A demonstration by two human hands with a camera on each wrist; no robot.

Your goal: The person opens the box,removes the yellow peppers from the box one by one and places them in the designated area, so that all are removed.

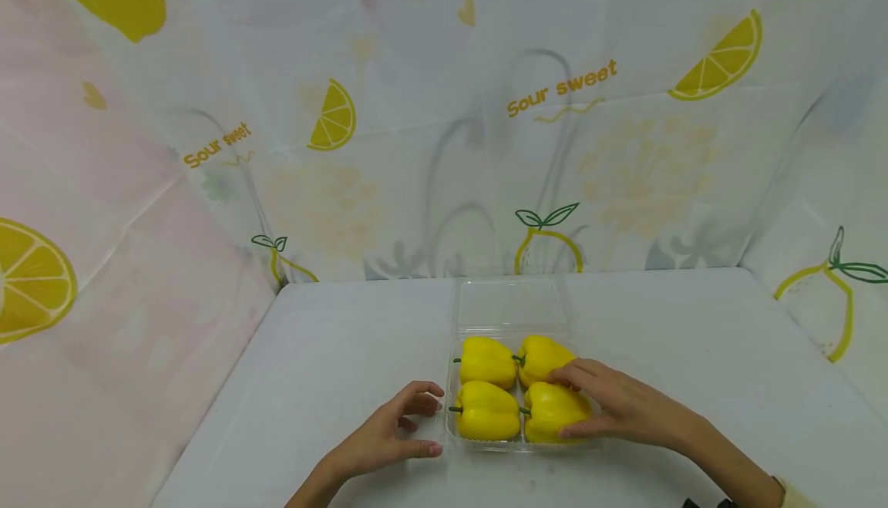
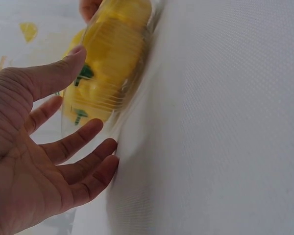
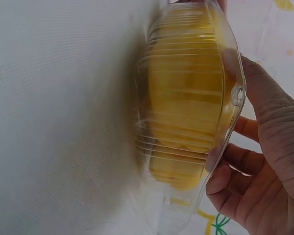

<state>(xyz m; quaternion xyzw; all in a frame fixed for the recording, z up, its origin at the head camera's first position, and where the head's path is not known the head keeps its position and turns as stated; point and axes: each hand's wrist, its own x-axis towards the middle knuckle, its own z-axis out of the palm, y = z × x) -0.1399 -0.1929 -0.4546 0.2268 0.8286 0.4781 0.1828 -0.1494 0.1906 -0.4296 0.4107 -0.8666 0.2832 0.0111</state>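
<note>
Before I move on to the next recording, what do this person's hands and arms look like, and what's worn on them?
The left hand and right hand are ungloved, with no rings visible. A pale cream sleeve ends on the right forearm; no sleeve shows on the left.

We see a white surface [image 1: 354, 338] enclosed at the back and sides by pale, creased sheets [image 1: 430, 68] printed with lemon wedges [image 1: 724, 62] and orange "Sour sweet" lettering [image 1: 590, 80]; the left sheet [image 1: 187, 277] looks pinkish.
</note>
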